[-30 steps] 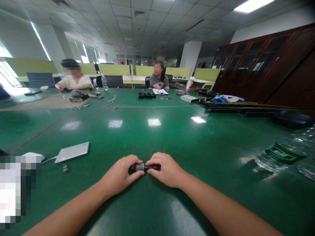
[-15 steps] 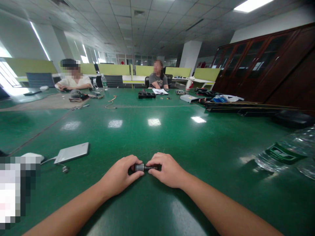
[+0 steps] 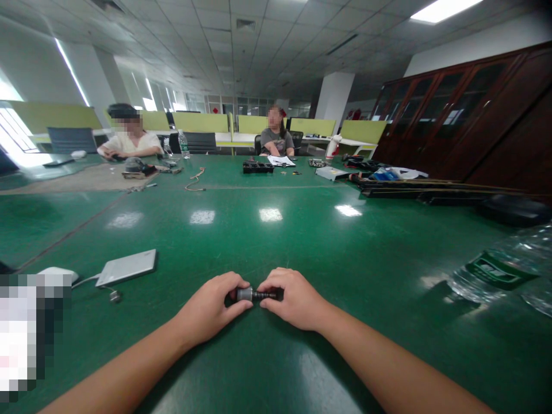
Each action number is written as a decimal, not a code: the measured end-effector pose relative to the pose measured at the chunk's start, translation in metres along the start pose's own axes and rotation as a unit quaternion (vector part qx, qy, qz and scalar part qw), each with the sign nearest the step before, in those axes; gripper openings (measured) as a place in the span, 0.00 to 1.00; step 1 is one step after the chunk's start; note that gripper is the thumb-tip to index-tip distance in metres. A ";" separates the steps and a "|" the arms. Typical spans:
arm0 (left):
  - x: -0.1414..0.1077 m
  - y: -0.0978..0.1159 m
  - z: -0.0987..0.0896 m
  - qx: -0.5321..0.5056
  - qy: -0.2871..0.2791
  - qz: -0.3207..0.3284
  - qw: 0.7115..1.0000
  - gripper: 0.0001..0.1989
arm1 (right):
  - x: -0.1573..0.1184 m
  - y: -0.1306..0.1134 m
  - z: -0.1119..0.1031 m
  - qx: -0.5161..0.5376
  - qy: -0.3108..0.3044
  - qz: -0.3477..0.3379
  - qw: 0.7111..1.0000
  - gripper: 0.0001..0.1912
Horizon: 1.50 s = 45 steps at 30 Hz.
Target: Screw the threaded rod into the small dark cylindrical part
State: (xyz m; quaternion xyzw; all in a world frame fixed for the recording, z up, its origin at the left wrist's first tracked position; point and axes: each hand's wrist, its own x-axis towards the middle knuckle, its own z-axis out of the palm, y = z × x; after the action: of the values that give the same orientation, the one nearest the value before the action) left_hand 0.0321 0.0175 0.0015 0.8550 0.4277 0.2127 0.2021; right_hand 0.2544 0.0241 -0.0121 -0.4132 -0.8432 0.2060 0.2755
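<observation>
Just above the green tabletop, or resting on it, is a small part made of a silvery metal cylinder [image 3: 245,294] with a dark ribbed shaft [image 3: 264,295] that looks like a screw or spring. My left hand [image 3: 218,303] is closed on the cylinder end, thumb in front and fingers behind. On the shaft end, my right hand [image 3: 293,298] is closed with thumb and fingers on either side. The part lies level between both hands, and its outer ends are hidden in my palms.
At left lie a silver flat box [image 3: 127,268] with a cable and a small metal piece [image 3: 114,296]. Water bottles [image 3: 491,276] lie at right. Across the green table [image 3: 276,247] are a black tray-like part [image 3: 257,167], dark panels [image 3: 414,188] and two seated people.
Both hands keep their hold on the metal part in nearly the same place. The head of the person seated across the table has shifted slightly.
</observation>
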 end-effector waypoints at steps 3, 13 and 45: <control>0.000 0.001 0.000 -0.003 0.005 0.001 1.000 0.08 | 0.000 -0.001 0.000 0.005 0.000 0.004 1.000 0.06; 0.000 -0.002 0.000 -0.003 0.012 -0.004 1.000 0.09 | 0.001 0.000 -0.002 0.002 -0.004 0.017 1.000 0.05; 0.000 -0.006 -0.001 0.006 0.030 -0.024 0.999 0.06 | -0.001 0.015 -0.013 -0.054 0.049 0.117 0.990 0.07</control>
State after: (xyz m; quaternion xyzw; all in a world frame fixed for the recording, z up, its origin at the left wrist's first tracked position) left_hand 0.0274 0.0209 -0.0008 0.8390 0.4548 0.2309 0.1893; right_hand 0.2722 0.0333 -0.0107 -0.5334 -0.7841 0.1700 0.2679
